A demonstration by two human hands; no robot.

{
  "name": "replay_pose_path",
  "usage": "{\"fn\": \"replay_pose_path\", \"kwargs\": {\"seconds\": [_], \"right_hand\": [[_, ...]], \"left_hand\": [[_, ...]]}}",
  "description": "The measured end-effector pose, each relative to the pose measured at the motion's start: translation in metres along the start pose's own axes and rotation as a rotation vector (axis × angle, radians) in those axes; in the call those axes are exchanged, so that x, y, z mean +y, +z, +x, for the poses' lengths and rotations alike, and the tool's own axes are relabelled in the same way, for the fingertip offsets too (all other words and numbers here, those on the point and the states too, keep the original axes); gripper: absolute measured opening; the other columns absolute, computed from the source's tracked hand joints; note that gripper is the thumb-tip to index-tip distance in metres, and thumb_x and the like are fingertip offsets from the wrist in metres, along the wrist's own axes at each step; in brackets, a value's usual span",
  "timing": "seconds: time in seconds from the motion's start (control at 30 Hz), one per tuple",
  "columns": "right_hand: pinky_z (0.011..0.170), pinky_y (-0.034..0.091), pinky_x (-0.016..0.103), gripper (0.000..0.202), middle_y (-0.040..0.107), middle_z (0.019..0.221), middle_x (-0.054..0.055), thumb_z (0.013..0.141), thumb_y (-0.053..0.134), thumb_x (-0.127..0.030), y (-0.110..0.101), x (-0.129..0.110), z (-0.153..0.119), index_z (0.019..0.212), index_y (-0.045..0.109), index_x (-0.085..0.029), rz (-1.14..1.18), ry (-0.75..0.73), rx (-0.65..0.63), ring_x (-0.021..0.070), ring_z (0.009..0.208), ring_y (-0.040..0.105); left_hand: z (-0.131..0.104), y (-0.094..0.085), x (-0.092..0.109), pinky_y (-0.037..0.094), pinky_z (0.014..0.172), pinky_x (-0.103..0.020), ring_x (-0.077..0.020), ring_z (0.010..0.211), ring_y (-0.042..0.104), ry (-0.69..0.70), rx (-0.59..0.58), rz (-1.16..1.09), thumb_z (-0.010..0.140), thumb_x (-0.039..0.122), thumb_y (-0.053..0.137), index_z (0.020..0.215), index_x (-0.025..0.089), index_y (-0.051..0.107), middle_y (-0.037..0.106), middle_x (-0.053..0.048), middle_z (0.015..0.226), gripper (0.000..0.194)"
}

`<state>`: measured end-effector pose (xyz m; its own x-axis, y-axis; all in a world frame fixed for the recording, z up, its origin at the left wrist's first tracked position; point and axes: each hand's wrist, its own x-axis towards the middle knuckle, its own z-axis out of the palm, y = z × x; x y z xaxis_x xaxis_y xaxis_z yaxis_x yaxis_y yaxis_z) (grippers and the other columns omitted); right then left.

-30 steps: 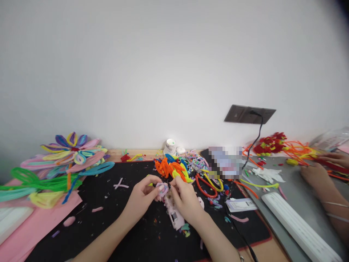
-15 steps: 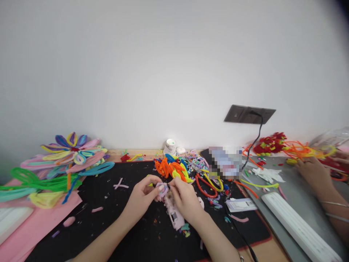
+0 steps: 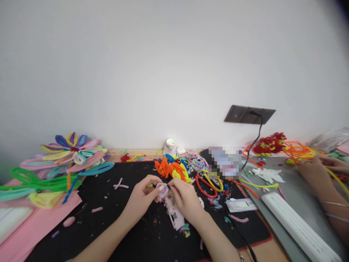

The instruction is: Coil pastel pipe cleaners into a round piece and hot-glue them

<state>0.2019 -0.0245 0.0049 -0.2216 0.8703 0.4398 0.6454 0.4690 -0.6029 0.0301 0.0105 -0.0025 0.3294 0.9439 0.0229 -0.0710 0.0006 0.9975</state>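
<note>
The left hand (image 3: 141, 196) has its thumb and fingers closed on a small lilac piece (image 3: 163, 189). Right beside it, the fingers of the right hand (image 3: 188, 202) are drawn together in a narrow pinch; whatever is between them is too small to tell. The lilac piece, partly covered by fingertips, is at the upper end of a long pale pink device (image 3: 176, 218), which slants over the black mat (image 3: 131, 225) and has a dark rectangular part. Beyond the hands are looped orange pipe cleaners (image 3: 163, 168), and a white cup (image 3: 170, 146) stands near the wall.
</note>
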Motion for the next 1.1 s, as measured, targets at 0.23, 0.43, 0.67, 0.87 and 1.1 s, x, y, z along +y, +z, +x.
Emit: {"fn": "replay_pose_path", "kwargs": {"seconds": [0.23,0.43,0.67,0.87,1.1], "right_hand": [[0.06,0.042,0.027,0.019,0.056,0.072,0.0,0.094,0.04,-0.014,-0.0007,0.0004,0.0009,0.085,0.055,-0.022,-0.004,-0.011,-0.005,0.0153,0.063,0.054],[0.062,0.043,0.027,0.019,0.059,0.074,0.0,0.094,0.041,-0.013,-0.0001,0.0032,-0.0004,0.087,0.056,-0.023,-0.013,-0.036,0.001,0.0158,0.066,0.055],[0.064,0.045,0.026,0.02,0.06,0.076,0.001,0.094,0.041,-0.012,-0.001,0.0032,0.0001,0.089,0.057,-0.023,-0.009,-0.057,0.008,0.0158,0.068,0.057],[0.066,0.046,0.027,0.02,0.062,0.079,0.002,0.095,0.041,-0.014,-0.001,0.0042,0.0001,0.09,0.059,-0.023,-0.012,-0.053,-0.003,0.0163,0.071,0.059],[0.066,0.047,0.027,0.02,0.063,0.079,0.002,0.094,0.042,-0.013,-0.0013,0.004,0.0004,0.091,0.059,-0.023,-0.009,-0.05,0.009,0.0165,0.071,0.06]], "left_hand": [[-0.0012,0.0004,0.0003,0.048,0.051,-0.024,-0.0112,0.049,0.059,-0.007,0.005,0.009,0.074,0.031,0.07,0.083,0.017,0.061,0.063,0.003,0.068,0.019],[-0.0006,0.0013,0.0024,0.047,0.049,-0.024,-0.0116,0.047,0.057,-0.018,0.009,-0.001,0.072,0.032,0.071,0.08,0.017,0.062,0.061,0.004,0.06,0.019],[-0.0001,0.0014,0.0035,0.048,0.049,-0.024,-0.0118,0.047,0.058,-0.019,0.009,0.002,0.07,0.034,0.072,0.079,0.017,0.062,0.062,0.003,0.061,0.021],[-0.001,0.0017,0.0023,0.048,0.049,-0.024,-0.0106,0.047,0.057,-0.02,0.015,-0.005,0.071,0.033,0.072,0.082,0.017,0.062,0.064,0.002,0.068,0.022],[-0.0012,0.0028,0.0043,0.048,0.049,-0.024,-0.0113,0.047,0.057,-0.012,0.016,-0.004,0.07,0.033,0.071,0.083,0.018,0.061,0.064,0.003,0.066,0.023]]}}
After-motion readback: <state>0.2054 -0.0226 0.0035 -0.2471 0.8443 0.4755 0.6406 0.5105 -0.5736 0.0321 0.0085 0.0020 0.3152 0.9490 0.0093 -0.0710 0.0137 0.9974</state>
